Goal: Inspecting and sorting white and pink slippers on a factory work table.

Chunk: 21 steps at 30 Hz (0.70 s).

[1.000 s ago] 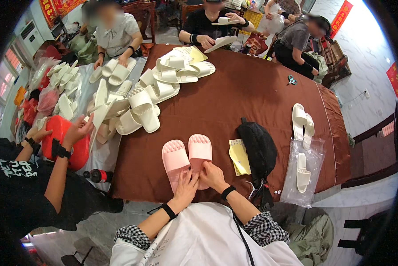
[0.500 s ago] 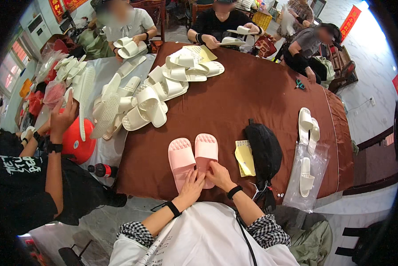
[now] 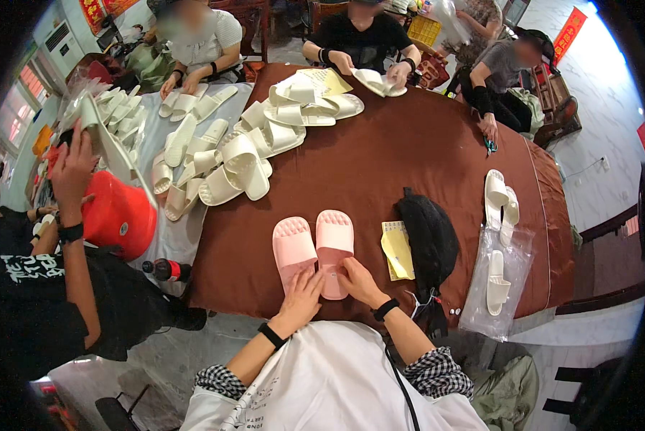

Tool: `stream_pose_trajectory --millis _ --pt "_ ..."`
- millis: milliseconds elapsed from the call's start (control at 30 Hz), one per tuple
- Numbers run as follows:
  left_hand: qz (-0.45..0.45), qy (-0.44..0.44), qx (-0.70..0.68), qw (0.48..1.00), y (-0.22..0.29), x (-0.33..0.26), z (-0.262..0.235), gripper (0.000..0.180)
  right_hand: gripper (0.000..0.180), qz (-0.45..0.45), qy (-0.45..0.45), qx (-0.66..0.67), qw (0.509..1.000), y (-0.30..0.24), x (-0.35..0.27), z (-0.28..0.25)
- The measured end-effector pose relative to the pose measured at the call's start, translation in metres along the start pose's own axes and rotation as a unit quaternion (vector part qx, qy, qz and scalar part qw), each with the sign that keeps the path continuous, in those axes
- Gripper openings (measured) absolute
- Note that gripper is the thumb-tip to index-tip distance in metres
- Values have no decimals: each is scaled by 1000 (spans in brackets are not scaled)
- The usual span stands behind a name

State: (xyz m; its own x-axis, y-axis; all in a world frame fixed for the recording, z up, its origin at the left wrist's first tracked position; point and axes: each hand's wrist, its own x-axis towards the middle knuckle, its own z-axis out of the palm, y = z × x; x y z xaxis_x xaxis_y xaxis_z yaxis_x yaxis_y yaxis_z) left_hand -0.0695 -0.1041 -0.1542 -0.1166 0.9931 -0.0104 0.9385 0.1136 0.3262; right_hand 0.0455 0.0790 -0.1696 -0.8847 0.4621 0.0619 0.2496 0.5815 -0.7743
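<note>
Two pink slippers lie side by side in front of me, toes pointing away: a left pink slipper (image 3: 293,241) and a right pink slipper (image 3: 335,237). My left hand (image 3: 301,296) rests over the heel part of the left slipper, fingers stretched out and lying near the gap between the pair. At the right slipper's outer edge, just behind its strap, my right hand (image 3: 360,281) holds the side with bent fingers. Part of each heel is covered by my hands.
White slippers (image 3: 243,169) pile up at the far left. To my right lie a black pouch (image 3: 430,241), yellow sheets (image 3: 396,251) and white slippers (image 3: 496,284) on clear plastic. A red bucket (image 3: 125,219) and a bottle (image 3: 170,271) stand left. Co-workers sit around the brown-covered table (image 3: 408,158).
My left hand has shifted slightly left, off the right slipper. The left co-worker's raised white slipper moved; the far middle co-worker lowered slippers to the table. The right co-worker's hand reached the scissors.
</note>
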Motion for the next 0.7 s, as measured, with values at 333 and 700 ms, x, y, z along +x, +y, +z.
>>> stream_pose_trajectory --millis 333,700 --pt "-62 32 -39 997 -8 -32 -10 68 44 -123 -66 -193 971 -22 -26 -25" --pt "-57 12 -79 995 -15 -22 -18 74 61 -67 -101 -285 951 -32 -39 0"
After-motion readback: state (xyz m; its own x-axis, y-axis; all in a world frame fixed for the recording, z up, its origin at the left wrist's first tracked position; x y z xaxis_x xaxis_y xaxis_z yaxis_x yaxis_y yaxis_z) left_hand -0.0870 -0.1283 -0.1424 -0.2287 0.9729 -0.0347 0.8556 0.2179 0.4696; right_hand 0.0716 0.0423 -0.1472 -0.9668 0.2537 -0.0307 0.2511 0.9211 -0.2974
